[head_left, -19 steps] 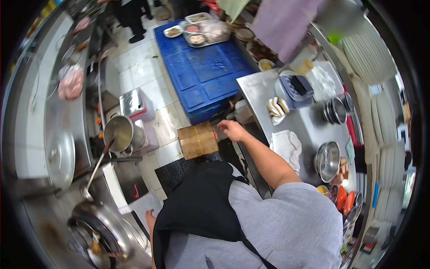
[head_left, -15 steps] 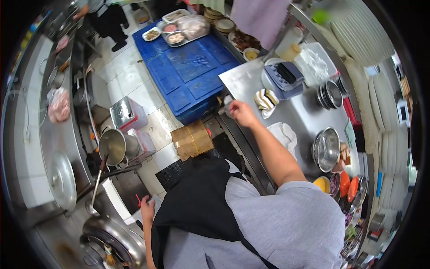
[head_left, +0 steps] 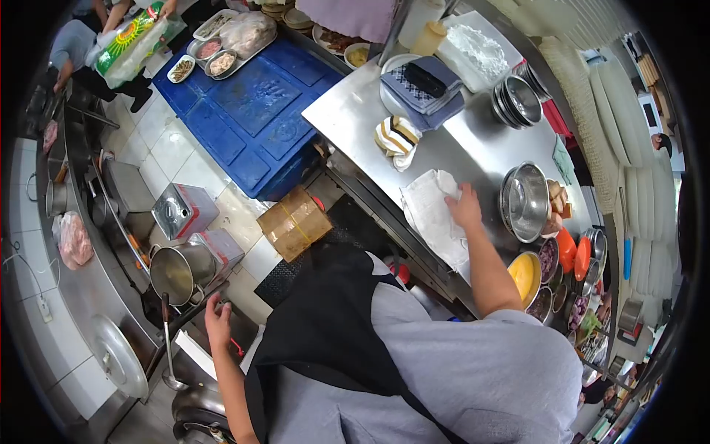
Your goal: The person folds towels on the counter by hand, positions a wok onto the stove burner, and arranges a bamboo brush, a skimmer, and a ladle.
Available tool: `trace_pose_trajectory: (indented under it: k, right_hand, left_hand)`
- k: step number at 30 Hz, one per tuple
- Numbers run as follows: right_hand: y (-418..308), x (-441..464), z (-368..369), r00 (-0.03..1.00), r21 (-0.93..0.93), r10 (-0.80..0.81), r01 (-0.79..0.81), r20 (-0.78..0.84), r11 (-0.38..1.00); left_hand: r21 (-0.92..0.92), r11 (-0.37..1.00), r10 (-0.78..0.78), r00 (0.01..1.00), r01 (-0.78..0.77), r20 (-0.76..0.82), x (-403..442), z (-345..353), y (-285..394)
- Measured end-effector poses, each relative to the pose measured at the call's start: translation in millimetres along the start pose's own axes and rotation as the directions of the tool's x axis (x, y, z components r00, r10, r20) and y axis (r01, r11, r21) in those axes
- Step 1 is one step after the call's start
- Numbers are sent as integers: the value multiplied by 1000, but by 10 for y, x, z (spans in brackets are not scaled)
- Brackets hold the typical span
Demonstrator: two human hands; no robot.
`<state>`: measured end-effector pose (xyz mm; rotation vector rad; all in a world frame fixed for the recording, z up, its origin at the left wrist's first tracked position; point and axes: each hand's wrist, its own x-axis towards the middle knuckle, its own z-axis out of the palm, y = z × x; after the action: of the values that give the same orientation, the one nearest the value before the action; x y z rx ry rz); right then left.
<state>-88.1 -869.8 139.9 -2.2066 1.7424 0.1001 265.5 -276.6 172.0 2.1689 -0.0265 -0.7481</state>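
Note:
My right hand (head_left: 466, 207) reaches over the steel table on the right and touches the edge of a white cloth (head_left: 433, 214); its fingers are a little bent and whether they grip the cloth is too small to tell. Just right of it is a steel bowl (head_left: 525, 201). My left hand (head_left: 217, 320) is raised at the lower left with fingers apart and nothing in it. Near it stand a large pot (head_left: 177, 275) with liquid inside and a ladle (head_left: 168, 340). A striped cloth (head_left: 397, 138) lies farther back on the table.
Blue chest (head_left: 251, 96) with trays of food stands ahead. A cardboard box (head_left: 294, 223) and metal tins (head_left: 185, 211) sit on the floor. A yellow-filled bowl (head_left: 523, 277) is at the table's near side. Another person's arm holds a green and yellow bag (head_left: 129, 44) at the upper left.
My right hand has moved right, over the table to the white cloth. My left hand has risen beside the pot. The view has turned right; a person with a green bag has come into view.

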Motion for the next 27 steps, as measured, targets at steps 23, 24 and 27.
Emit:
trace_pose_trajectory:
  k: [23,24,27]
  right_hand:
    - [-4196,-2190,134,-328,801,-920,598,215,-26]
    - [-4335,-2374,125,-381,807,-900,588,213,-58]
    - [-4676,-2940,144,-586,800,-801,535,119,-272]
  left_hand:
    - [222,845,500,866,-486,-9,-587,-190,1464]
    - [216,858,491,868,-467,-77,-754,-357,1444]
    - [223,832,555,767,-508,-323,-1207,-714,1256]
